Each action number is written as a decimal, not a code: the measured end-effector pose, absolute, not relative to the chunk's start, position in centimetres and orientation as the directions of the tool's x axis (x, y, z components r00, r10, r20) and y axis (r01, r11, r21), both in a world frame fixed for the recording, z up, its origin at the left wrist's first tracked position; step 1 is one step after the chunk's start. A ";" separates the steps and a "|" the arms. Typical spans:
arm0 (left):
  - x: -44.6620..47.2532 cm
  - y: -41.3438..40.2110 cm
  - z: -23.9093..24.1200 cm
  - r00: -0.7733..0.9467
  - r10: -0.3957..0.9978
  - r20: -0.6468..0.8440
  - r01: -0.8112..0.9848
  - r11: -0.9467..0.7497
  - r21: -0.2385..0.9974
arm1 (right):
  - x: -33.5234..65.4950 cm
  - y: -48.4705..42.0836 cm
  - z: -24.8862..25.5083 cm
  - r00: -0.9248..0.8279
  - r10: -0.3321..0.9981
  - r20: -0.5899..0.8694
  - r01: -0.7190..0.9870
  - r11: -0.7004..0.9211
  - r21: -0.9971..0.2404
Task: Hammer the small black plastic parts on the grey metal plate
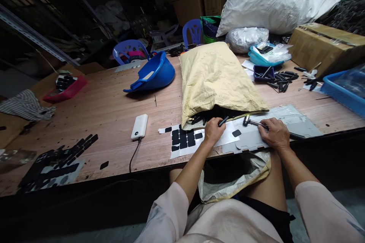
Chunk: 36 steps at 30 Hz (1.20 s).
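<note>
In my left hand (214, 131) is a short black tube-like piece (223, 121), its tip pointing up and right, just in front of the sack's mouth. My right hand (274, 133) is closed around the black handle of a small hammer (252, 122); its shiny metal head points left. Beneath the hammer lies a grey board (245, 142), with one black rounded patch (236, 133) between my hands. Left of my left hand, a white sheet (182, 152) carries rows of black rounded stickers (183, 138). A pale yellow sack (216, 72) lies with its dark mouth towards me, black pieces inside.
Another open sack (236, 190) rests on my lap below the table edge. On the table are a white power bank (139, 126) with a cable, a blue basin (159, 72), and more black parts (282, 79). A blue tray (345, 91) and cardboard box (327, 49) stand right.
</note>
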State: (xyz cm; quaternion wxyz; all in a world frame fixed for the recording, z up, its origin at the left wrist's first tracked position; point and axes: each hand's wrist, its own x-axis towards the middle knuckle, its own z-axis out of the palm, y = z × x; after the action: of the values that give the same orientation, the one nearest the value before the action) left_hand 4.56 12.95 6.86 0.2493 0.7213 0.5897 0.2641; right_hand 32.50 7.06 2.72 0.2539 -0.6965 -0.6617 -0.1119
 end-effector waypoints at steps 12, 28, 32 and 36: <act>2.2 9.3 3.1 0.381 0.914 0.141 0.558 -0.349 0.753 | 32.9 7.2 2.6 0.090 0.876 0.475 0.978 0.012 -0.208; 3.1 9.3 3.3 0.323 0.944 0.071 0.606 -0.264 0.750 | 23.0 -0.6 4.3 0.212 0.885 0.414 0.782 0.100 -0.615; 3.2 9.4 3.3 0.306 0.950 0.066 0.612 -0.250 0.751 | 21.3 -1.6 4.5 0.191 0.896 0.401 0.796 0.098 -0.597; 3.2 9.5 3.1 0.313 0.948 0.058 0.618 -0.250 0.746 | 20.7 -1.6 4.9 0.167 0.882 0.441 0.851 0.097 -0.517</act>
State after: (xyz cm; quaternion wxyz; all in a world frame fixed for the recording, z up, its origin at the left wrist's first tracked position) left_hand 3.24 9.46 3.10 0.3162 0.7460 0.5246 0.2611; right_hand 20.71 -1.59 4.91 0.3641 -0.6716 -0.6450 0.0214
